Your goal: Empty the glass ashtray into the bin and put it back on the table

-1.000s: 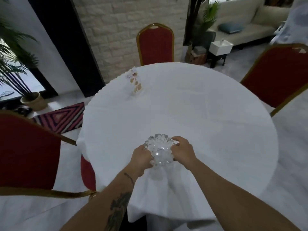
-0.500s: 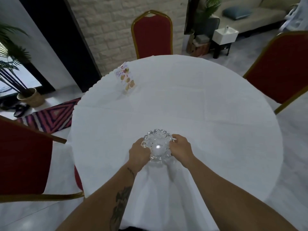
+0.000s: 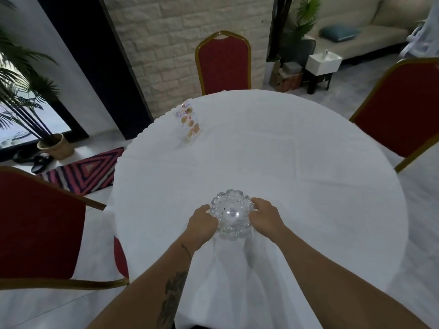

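A clear cut-glass ashtray (image 3: 231,211) with a scalloped rim sits at the near side of the round table (image 3: 297,167), which wears a white cloth. A few dark specks show inside the bowl. My left hand (image 3: 201,222) grips its left rim and my right hand (image 3: 265,217) grips its right rim. Whether the ashtray rests on the cloth or hovers just above it I cannot tell. No bin is in sight.
A small menu card (image 3: 188,122) stands at the table's far left. Red chairs with gold frames stand at the left (image 3: 40,224), the far side (image 3: 223,62) and the right (image 3: 401,108). A striped rug (image 3: 88,172) and a potted palm (image 3: 55,146) lie left.
Both hands have kept hold of the ashtray and carried it slightly farther in over the table; my view has shifted a little.
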A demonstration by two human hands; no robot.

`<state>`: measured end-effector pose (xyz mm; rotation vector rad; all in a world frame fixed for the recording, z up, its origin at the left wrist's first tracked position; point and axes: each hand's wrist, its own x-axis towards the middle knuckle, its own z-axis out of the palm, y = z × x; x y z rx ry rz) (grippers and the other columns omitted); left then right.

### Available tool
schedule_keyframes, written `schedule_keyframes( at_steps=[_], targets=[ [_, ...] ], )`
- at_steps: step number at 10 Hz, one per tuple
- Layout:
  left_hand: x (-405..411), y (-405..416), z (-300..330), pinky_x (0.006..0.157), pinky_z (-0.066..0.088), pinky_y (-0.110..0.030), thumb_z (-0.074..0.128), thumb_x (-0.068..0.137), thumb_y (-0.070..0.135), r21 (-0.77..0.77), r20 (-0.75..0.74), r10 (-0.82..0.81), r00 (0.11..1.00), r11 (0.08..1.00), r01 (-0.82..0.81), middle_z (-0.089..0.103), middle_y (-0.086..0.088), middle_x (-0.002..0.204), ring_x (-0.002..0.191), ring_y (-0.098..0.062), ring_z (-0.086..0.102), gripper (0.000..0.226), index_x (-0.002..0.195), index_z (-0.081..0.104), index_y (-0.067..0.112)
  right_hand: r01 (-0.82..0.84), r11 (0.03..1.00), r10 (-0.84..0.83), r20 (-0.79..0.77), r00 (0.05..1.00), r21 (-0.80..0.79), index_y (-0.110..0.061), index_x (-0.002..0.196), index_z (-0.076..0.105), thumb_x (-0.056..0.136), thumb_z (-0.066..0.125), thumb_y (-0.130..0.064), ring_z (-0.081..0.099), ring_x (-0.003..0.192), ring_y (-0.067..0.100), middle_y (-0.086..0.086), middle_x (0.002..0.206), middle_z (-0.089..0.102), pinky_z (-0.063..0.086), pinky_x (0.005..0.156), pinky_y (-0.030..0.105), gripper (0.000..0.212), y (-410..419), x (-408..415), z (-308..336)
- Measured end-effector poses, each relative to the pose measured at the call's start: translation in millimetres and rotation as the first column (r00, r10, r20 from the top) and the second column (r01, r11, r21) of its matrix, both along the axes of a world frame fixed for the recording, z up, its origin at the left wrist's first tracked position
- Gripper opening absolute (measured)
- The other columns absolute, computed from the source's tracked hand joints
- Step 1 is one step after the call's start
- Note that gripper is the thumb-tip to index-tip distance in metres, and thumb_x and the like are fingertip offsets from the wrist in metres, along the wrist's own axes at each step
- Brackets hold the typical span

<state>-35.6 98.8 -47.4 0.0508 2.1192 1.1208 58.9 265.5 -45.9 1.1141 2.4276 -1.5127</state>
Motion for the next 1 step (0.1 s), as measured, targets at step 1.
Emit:
schedule_keyframes(
  at_steps=[1],
  targets=[
    [1.6, -14.7, 16.9, 0.096, 0.048, -0.031, 0.053, 0.093, 0.01, -0.062, -0.066, -0.039, 0.997, 0.997, 0.035, 0.051, -0.013, 0.151, 0.129, -0.028, 0.056, 0.062, 0.153, 0.038, 0.012, -0.058, 0.997, 0.055, 0.045, 0.997, 0.059, -0.011, 0.104, 0.064, 0.073, 0.047, -0.016, 0.058, 0.096, 0.026, 0.005, 0.109, 0.066, 0.046, 0.08, 0.032, 0.036, -6.1, 4.3, 17.2]
  ],
)
